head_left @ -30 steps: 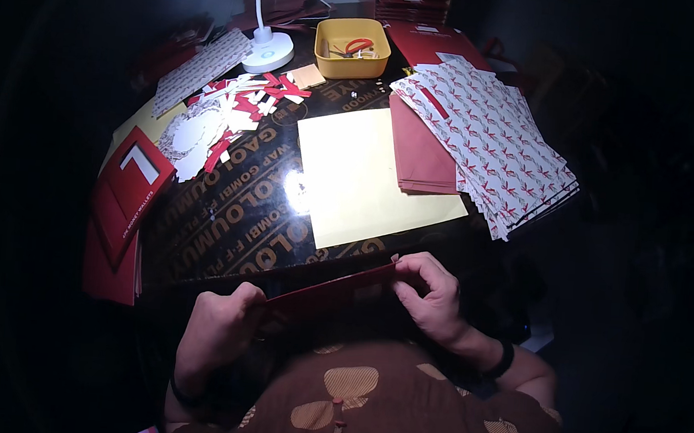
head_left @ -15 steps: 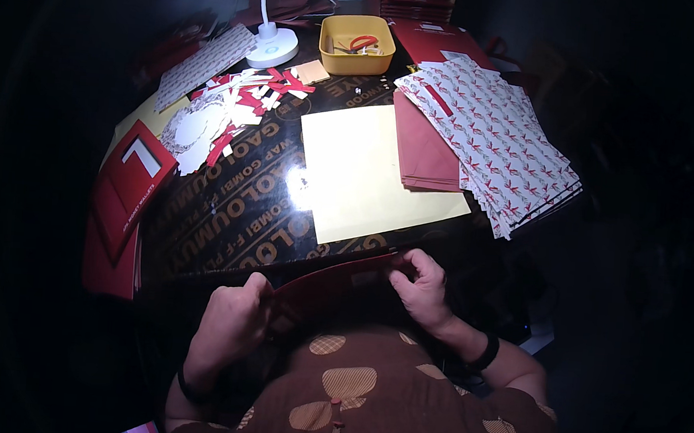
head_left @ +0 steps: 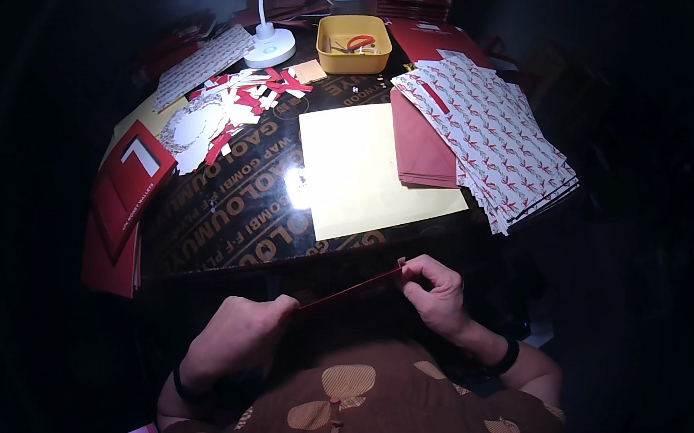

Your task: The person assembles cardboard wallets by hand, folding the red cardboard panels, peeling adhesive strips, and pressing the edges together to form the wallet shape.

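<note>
Red card strip [head_left: 351, 291] held edge-on just in front of the worktop [head_left: 227, 208], left hand [head_left: 242, 334] fisted on one end, right hand [head_left: 437, 291] pinched on the other; likely to crease or tear if pulled too tight.

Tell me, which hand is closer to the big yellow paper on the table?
Right. The right hand sits just below the yellow paper's near edge, pinching a red strip; the left hand is lower and further left.
</note>
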Action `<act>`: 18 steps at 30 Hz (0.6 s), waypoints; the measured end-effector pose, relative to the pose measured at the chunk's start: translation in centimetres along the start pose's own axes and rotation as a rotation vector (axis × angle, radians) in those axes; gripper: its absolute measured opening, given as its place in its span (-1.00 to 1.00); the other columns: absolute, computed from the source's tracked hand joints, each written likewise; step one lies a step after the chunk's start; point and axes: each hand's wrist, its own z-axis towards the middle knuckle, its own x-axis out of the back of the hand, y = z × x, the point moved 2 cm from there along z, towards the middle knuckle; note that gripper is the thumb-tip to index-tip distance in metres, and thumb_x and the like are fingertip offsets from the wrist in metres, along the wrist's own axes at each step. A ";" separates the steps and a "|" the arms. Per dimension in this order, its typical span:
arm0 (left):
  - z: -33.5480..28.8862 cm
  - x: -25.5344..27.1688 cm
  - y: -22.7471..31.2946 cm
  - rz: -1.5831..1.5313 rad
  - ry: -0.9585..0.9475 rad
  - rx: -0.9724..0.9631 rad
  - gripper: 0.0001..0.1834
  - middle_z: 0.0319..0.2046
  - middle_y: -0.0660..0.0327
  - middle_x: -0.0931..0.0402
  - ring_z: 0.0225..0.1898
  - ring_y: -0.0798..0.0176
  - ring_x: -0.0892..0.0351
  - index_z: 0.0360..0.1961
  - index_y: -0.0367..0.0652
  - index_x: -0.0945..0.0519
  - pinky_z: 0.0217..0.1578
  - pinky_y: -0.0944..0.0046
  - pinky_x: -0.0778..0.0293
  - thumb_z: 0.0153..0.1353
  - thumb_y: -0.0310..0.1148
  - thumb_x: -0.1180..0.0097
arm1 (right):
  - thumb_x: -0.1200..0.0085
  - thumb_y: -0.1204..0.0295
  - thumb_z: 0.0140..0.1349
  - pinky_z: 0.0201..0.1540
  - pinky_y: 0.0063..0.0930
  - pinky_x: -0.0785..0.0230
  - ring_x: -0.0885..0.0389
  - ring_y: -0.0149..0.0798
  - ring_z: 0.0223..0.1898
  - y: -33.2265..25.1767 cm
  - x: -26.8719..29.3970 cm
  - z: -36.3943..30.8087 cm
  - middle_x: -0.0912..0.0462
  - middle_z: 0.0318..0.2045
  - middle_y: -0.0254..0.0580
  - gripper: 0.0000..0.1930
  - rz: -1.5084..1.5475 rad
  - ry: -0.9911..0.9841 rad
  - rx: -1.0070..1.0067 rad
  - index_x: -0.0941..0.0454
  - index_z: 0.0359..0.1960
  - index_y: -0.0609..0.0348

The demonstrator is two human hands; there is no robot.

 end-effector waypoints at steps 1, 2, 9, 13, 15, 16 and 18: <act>0.1 -0.2 0.0 -0.012 0.025 -0.043 -0.76 -0.52 0.05 -0.57 -0.47 -0.09 -0.65 -0.12 -0.19 -0.54 -0.51 0.09 -0.53 0.17 -0.50 -0.17 | -0.16 0.67 0.26 -0.09 -0.58 -0.43 -0.58 -0.51 -0.20 -0.1 0.0 -0.2 -0.63 -0.33 -0.35 -0.94 0.000 0.000 -0.001 -0.59 -0.29 0.27; 0.2 -0.3 0.0 -0.024 0.050 -0.089 -0.75 -0.49 0.05 -0.59 -0.45 -0.08 -0.66 -0.10 -0.20 -0.55 -0.51 0.11 -0.54 0.16 -0.51 -0.17 | -0.16 0.67 0.25 -0.10 -0.57 -0.43 -0.58 -0.50 -0.20 -0.1 0.0 -0.4 -0.63 -0.31 -0.34 -0.94 0.006 0.007 -0.027 -0.59 -0.29 0.27; -0.5 2.8 1.6 -0.121 -0.074 -0.093 -0.76 -0.44 0.16 -0.64 -0.44 0.03 -0.70 -0.12 -0.19 -0.59 -0.49 0.17 -0.58 0.15 -0.49 -0.22 | -0.15 0.63 0.27 -0.17 -0.53 -0.44 -0.59 -0.42 -0.28 -4.3 2.5 -0.6 -0.65 -0.30 -0.21 -0.96 0.025 -0.096 0.039 -0.62 -0.27 0.31; -4.4 6.0 2.5 -0.304 0.107 -0.094 -0.75 -0.37 0.12 -0.70 -0.42 0.12 -0.73 -0.12 -0.26 -0.65 -0.43 0.31 -0.61 0.15 -0.54 -0.29 | -0.15 0.50 0.35 -0.21 -0.39 -0.50 -0.63 -0.23 -0.30 -10.5 3.9 1.0 -0.64 -0.30 -0.09 -0.88 0.048 -0.138 0.428 -0.62 -0.16 0.28; -4.2 6.5 1.2 -0.646 0.257 -0.107 -0.73 -0.35 0.07 -0.72 -0.41 0.16 -0.76 -0.07 -0.33 -0.64 -0.42 0.34 -0.62 0.18 -0.60 -0.29 | -0.17 0.41 0.39 -0.18 -0.34 -0.51 -0.62 -0.18 -0.28 -11.2 4.9 1.8 -0.63 -0.25 -0.06 -0.81 -0.104 -0.058 0.519 -0.59 -0.08 0.26; -4.2 6.5 0.5 -0.859 0.278 -0.082 -0.73 -0.35 0.06 -0.73 -0.41 0.18 -0.77 -0.04 -0.38 -0.63 -0.42 0.34 -0.62 0.22 -0.64 -0.26 | -0.15 0.41 0.40 -0.12 -0.36 -0.50 -0.61 -0.21 -0.23 -11.0 5.4 2.1 -0.62 -0.20 -0.06 -0.79 -0.119 -0.048 0.498 -0.57 -0.03 0.27; -2.0 7.7 0.8 -0.405 0.232 -0.215 -0.76 -0.33 0.06 -0.73 -0.39 0.21 -0.78 -0.04 -0.38 -0.62 -0.39 0.34 -0.64 0.26 -0.62 -0.24 | -0.14 0.40 0.41 -0.07 -0.39 -0.47 -0.60 -0.24 -0.18 -10.1 5.8 2.3 -0.61 -0.17 -0.07 -0.78 -0.102 0.054 0.398 -0.56 -0.03 0.28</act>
